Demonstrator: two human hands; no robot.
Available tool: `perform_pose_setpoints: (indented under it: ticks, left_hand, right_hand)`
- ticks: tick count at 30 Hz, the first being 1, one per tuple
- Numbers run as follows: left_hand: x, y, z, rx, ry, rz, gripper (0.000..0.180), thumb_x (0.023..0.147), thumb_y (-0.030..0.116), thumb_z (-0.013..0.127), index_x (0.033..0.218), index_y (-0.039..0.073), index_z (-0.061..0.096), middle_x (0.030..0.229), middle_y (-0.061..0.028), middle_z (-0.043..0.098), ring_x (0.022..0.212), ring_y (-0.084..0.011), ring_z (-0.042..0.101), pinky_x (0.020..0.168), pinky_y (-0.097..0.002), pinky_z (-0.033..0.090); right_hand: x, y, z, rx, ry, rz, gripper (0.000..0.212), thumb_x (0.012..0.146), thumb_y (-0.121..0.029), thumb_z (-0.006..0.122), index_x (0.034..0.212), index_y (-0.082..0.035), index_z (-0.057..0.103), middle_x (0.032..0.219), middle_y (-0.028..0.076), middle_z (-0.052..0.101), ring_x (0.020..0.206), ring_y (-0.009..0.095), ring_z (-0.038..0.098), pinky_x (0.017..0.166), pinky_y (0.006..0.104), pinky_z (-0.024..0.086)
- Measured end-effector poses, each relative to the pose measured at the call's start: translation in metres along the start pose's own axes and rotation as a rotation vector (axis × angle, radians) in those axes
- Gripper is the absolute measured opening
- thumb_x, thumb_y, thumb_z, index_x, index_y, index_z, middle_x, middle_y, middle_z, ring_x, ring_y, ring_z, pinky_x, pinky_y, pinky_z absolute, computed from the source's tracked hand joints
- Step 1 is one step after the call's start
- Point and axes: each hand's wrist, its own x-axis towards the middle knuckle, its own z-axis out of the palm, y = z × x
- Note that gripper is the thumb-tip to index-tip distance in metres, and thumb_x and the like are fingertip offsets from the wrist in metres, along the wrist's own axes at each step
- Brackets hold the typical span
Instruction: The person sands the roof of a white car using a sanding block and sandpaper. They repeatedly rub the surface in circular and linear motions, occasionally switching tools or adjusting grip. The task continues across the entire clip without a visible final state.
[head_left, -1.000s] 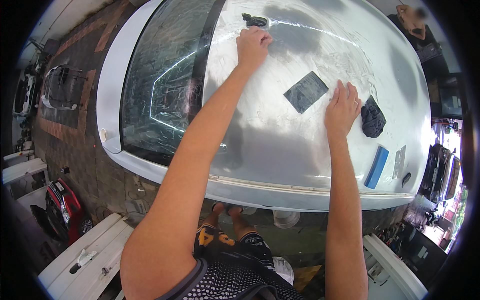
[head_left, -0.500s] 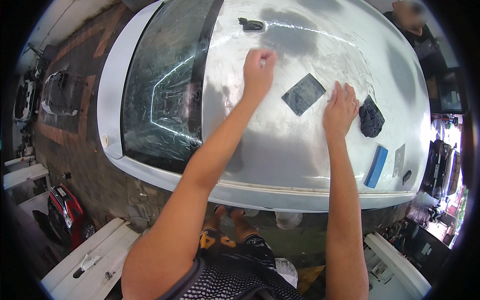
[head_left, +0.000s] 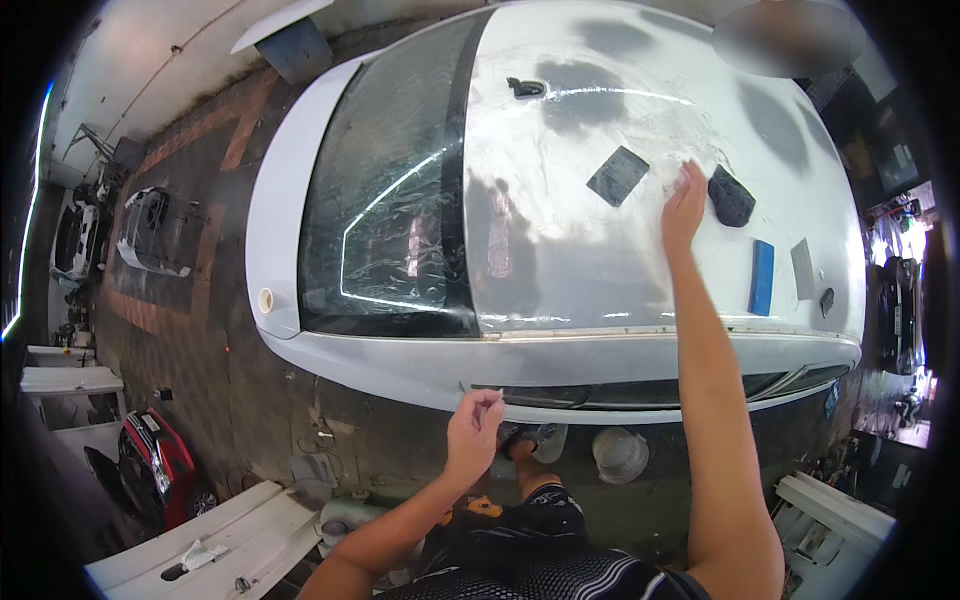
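Observation:
A white car's roof (head_left: 610, 265) with grey sanded-looking patches lies before me. My right hand (head_left: 684, 208) is over it, seen edge-on with its fingers loosely extended; whether it touches the surface is hard to tell. Just right of that hand sits a crumpled dark cloth (head_left: 731, 197). To its left lies a dark grey rectangular sheet (head_left: 618, 176), perhaps sandpaper. My left hand (head_left: 473, 440) is low, beside the car's near side, thumb and fingers drawn together; anything between them is too small to make out.
A blue block (head_left: 762, 278), a pale sheet (head_left: 803, 268) and a small dark piece (head_left: 827, 302) rest on the roof's right. A black part (head_left: 524, 88) sits far off. Plastic-like film lies over the glass (head_left: 385, 220). A bucket (head_left: 620, 455) stands below; another person (head_left: 790, 40) is across the car.
My left hand has drawn back from above the roof to the car's near side. My right hand has turned from palm-down to edge-on. The view has shifted.

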Motion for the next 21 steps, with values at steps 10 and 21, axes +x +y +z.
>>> perform_pose_setpoints:
  ticks: [10, 21]
  left_hand:
    - [-0.048, 0.093, -0.028, 0.376, -0.135, 0.669, 0.014, 0.088, 0.003, 0.079, 0.101, 0.005, 0.074, 0.107, -0.0086, 0.059, 0.086, -0.0166, 0.059, 0.072, -0.0287, 0.05]
    - [-0.08, 0.141, 0.035, 0.222, -0.619, 0.71, 0.048, 0.081, 0.008, 0.086, 0.125, 0.013, 0.068, 0.116, -0.003, 0.054, 0.089, -0.0108, 0.052, 0.068, -0.0252, 0.042]
  right_hand:
    - [-0.252, -0.305, -0.183, 1.011, -0.75, 1.039, 0.031, 0.1, -0.028, 0.074, 0.118, -0.003, 0.069, 0.091, 0.003, 0.069, 0.066, 0.011, 0.062, 0.055, 0.0235, 0.046]
    - [-0.26, -0.295, -0.302, 1.387, -0.505, 1.06, 0.026, 0.099, -0.015, 0.074, 0.12, -0.001, 0.071, 0.099, 0.003, 0.072, 0.086, 0.011, 0.067, 0.076, 0.0251, 0.058]
